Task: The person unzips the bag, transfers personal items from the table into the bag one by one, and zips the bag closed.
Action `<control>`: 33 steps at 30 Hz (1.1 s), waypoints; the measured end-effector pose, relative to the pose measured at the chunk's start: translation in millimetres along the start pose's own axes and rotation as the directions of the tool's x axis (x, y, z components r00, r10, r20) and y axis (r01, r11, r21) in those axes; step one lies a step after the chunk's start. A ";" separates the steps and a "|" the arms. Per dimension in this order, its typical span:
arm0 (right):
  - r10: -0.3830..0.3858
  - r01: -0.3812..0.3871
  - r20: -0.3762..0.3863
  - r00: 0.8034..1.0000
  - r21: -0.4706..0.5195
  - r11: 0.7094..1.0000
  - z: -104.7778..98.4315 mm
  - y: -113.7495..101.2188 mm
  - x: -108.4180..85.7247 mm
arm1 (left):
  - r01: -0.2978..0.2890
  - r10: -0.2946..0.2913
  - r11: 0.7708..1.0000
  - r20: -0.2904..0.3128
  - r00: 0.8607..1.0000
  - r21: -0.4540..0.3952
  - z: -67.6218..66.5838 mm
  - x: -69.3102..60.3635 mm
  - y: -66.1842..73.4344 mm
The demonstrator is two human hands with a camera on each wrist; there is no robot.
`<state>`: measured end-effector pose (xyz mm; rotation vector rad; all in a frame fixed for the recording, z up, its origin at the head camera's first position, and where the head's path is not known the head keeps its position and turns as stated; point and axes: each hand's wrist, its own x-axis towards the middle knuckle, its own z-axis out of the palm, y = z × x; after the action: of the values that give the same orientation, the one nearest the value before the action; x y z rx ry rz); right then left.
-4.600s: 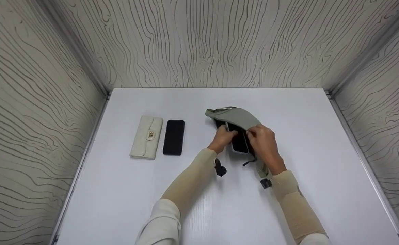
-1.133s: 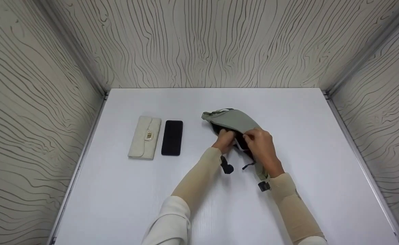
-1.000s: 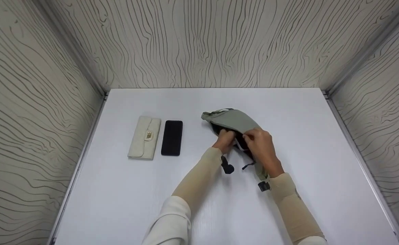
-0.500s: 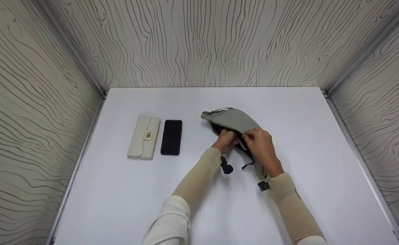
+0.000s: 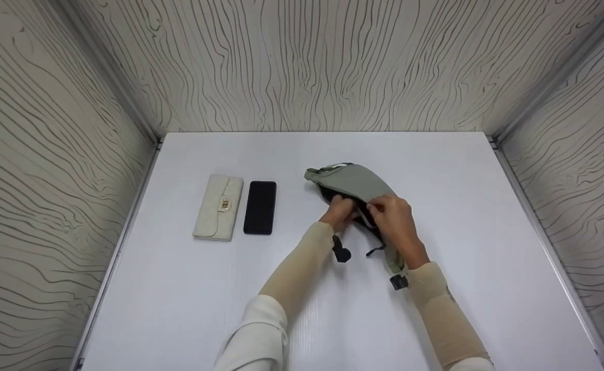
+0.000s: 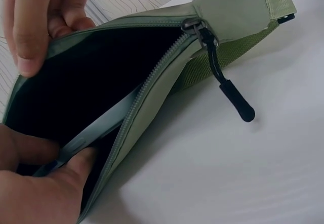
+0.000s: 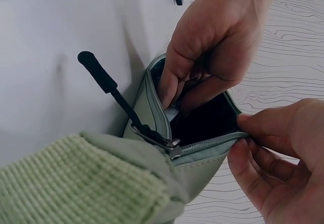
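Note:
A sage-green waist bag (image 5: 357, 180) lies on the white table with its zipper open and its dark mouth facing me. My left hand (image 5: 339, 212) reaches into the mouth. In the left wrist view its fingers (image 6: 76, 166) and thumb pinch a phone (image 6: 104, 123), whose pale edge shows inside; the rest is hidden in the bag. My right hand (image 5: 396, 219) pinches the bag's upper rim between thumb and fingers, holding the mouth apart. A black zipper pull (image 6: 235, 100) hangs from the slider at the bag's near end.
On the left of the table (image 5: 178, 299) lie a cream wallet (image 5: 218, 207) with a gold clasp and a black phone (image 5: 260, 207) beside it. Wood-grain patterned panels (image 5: 302, 67) rise behind and at both sides.
Since the oldest frame, my left hand has moved deeper into the bag, and the phone, largely visible then, has gone further inside. My right hand still grips the rim. Over the last second little differs.

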<state>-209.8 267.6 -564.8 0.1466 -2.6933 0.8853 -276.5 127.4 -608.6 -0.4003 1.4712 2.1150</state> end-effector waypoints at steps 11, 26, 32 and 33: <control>0.012 -0.012 0.012 1.000 0.036 0.999 -0.2 -1.1 -1.7 | -0.056 0.054 0.995 0.025 0.998 0.079 -6.8 -3.1 2.7; 0.013 -0.013 -0.003 1.000 0.040 0.999 0.5 -0.4 -2.6 | -0.256 0.345 0.738 -0.023 0.938 0.624 -14.3 7.5 2.6; 0.023 -0.023 0.002 1.000 0.041 0.999 1.0 -0.1 -3.6 | -0.244 0.363 0.698 -0.039 0.931 0.674 -12.8 -4.9 8.5; 0.027 -0.027 0.005 1.000 0.040 0.999 1.1 -0.1 -3.8 | -0.245 0.370 0.692 -0.042 0.928 0.679 -12.6 -5.7 8.6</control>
<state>-206.5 267.0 -566.8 0.1213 -2.6886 0.9486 -277.4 112.0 -603.6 -0.0575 2.4148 1.6258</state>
